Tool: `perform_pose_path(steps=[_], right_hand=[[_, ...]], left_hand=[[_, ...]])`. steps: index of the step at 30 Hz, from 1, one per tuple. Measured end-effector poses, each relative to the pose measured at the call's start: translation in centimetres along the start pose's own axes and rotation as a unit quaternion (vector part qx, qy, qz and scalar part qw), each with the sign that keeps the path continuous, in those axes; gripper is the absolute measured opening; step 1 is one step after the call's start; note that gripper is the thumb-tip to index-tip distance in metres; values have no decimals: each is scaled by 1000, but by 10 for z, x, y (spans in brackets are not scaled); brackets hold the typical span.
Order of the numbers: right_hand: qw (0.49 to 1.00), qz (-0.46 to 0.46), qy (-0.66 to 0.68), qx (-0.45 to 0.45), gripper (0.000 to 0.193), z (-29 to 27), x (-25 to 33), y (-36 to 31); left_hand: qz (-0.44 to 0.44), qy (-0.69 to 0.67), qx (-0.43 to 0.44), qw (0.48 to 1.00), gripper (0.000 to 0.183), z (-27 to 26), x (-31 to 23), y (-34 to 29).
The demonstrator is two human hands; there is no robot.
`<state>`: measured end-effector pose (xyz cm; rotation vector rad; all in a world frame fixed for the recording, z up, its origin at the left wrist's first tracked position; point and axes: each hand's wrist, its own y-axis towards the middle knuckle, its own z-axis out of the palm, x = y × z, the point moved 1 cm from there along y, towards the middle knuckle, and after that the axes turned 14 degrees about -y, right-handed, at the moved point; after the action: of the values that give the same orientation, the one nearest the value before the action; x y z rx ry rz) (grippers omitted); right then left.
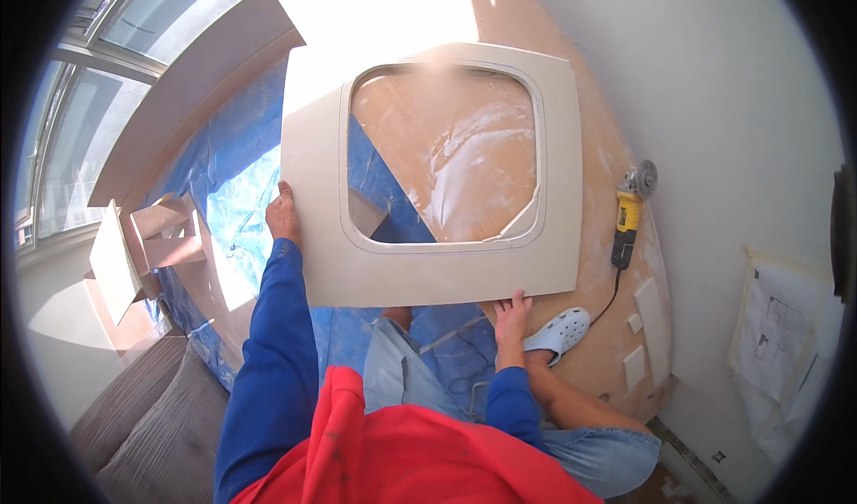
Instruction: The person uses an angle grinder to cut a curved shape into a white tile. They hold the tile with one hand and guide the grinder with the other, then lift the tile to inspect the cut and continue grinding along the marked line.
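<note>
In front of me is a large cream-coloured panel (pixel 437 276) with a big rounded-square opening cut through it. A thin line runs around the opening, and its lower right corner has a rough, chipped-looking edge. My left hand (pixel 282 215) grips the panel's left edge, its thumb side showing and some fingers hidden behind. At the lower edge, right of the middle, my right hand (pixel 512 318) holds the panel with fingertips lying over its face; its thumb is not plain to see. Bright sunlight washes out the panel's upper left corner.
A yellow-and-black angle grinder (pixel 628 214), its cord trailing, lies right of the panel on a dusty brown board (pixel 596 263). Blue plastic sheeting (pixel 214 160) covers floor at left. Offcuts (pixel 635 367), my light clog (pixel 561 333), wooden pieces (pixel 170 236) and a wrapped bundle (pixel 161 415) lie around.
</note>
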<state>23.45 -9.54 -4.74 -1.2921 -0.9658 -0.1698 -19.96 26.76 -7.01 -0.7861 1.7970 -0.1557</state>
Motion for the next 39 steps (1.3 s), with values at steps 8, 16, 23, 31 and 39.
perform_pose_path(steps=[8,16,23,31,39], right_hand=[[990,-95,-67,77,60,14,61,61],[965,-125,-169,156,41,23,134,133],[922,-136,-295,209,38,53,213,213],[783,-121,-580,192,47,84,304,280],[720,-110,-661,180,59,112,341,301]], left_hand=[[-29,-117,-84,989,86,-13,39,-49],[-60,-136,-198,969,93,-6,84,-109],[-104,-175,-268,941,91,34,91,-199],[-157,-280,-272,907,89,100,119,-282],[-197,-381,-267,863,100,149,128,-318]])
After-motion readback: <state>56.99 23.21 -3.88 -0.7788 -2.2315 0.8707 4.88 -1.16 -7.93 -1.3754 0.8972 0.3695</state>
